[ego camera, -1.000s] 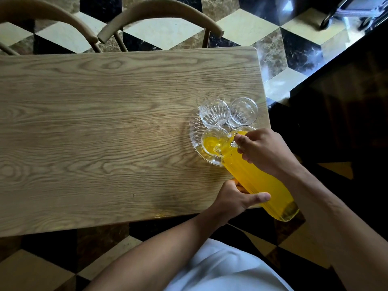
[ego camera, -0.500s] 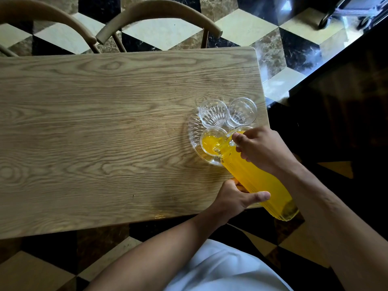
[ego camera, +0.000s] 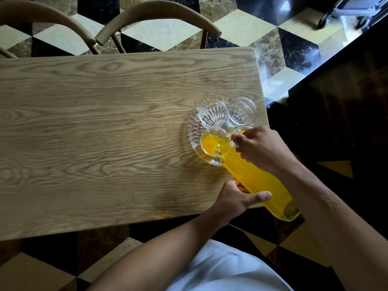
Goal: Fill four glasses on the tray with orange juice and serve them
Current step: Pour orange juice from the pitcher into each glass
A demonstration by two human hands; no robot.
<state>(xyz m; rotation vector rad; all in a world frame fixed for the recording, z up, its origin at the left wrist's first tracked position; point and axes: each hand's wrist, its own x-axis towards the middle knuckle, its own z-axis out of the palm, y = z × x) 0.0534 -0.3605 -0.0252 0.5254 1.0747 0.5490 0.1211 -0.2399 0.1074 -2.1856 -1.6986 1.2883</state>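
The juice in the near-left glass [ego camera: 210, 143] has risen as both hands, right [ego camera: 262, 150] and left [ego camera: 237, 196], fingers wrapped round the tilted jug [ego camera: 258, 177], pour; glasses at 12 o'clock remain empty.

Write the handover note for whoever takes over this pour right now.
Right hand grips the juice bottle near its neck; left hand supports it lower down.
Bottle is tilted, pouring into the near-left glass on the glass tray.
Near-right glass already holds juice, partly hidden by the hand.
Two far glasses are empty.
Left: finish this pour, fill both far glasses, serve.
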